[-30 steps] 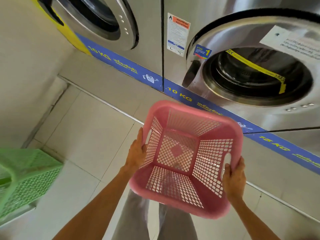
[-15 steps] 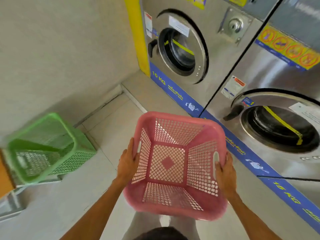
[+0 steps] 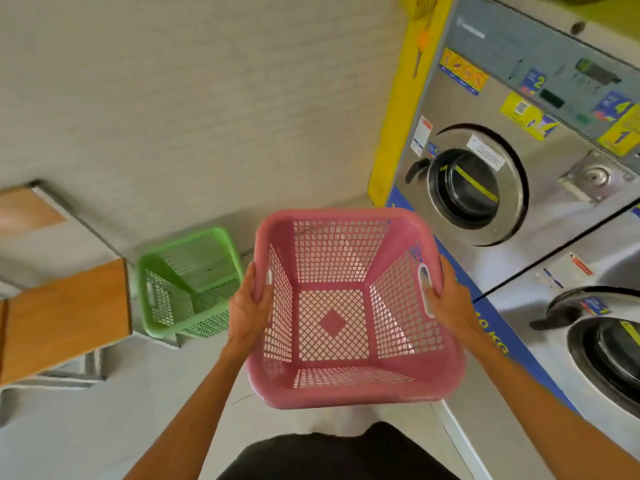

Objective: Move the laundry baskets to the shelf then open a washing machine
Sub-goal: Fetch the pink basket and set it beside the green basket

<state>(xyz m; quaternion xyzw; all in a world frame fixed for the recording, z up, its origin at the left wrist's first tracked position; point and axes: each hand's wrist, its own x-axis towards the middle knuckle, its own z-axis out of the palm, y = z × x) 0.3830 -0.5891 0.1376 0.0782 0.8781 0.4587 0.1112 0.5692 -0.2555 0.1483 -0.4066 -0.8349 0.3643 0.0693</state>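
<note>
As the pink basket (image 3: 346, 306) is empty, rigid latticed plastic, it looks light, and both hands, left (image 3: 250, 306) and right (image 3: 446, 299), clamp its opposite handle slots.

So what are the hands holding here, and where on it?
Both grip the pink basket by its opposite side rims at the handle slots: left hand, right hand.

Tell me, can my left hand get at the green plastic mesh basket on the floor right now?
Probably not: the left hand grips the pink plastic mesh basket along with the right hand. The green plastic mesh basket lies unobstructed beyond it.
</note>
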